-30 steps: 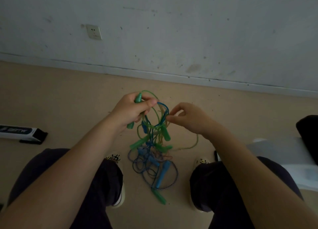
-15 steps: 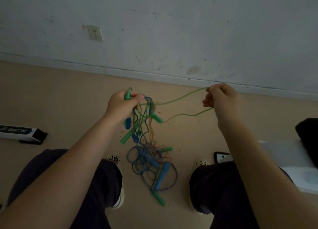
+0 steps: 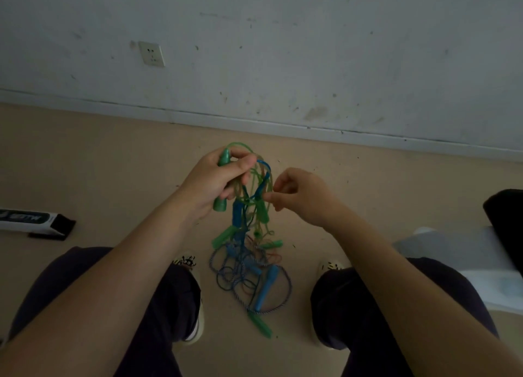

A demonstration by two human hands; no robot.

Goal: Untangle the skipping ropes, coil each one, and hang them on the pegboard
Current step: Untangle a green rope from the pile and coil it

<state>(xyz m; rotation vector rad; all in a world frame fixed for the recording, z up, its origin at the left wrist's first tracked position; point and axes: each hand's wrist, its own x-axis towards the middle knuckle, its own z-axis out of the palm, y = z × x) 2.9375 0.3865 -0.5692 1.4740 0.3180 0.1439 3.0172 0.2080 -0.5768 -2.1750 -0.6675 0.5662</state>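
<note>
A person's left hand grips a translucent green plastic skipping-rope handle upright in its fist, thumb across the top — the knotted bundle of green and blue ropes hangs from that grip. At three o'clock of it, the right hand has its fingers curled in, thumb and forefinger pinching at a thin green cord where the loops cross. Below, toward six o'clock, the rest of the tangle lies on the tan floor between the person's two shoes: a braided blue-and-white rope in loose rings, a light-blue handle and another green handle. A pale socket plate sits on the scuffed wall at eleven o'clock.

The step in hand looks to be untangling, early in the task; no rope is coiled and no pegboard is in view. The next move likely calls for drawing the pinched cord out sideways while the left hand holds firm — gently, lest the knot tighten.
</note>
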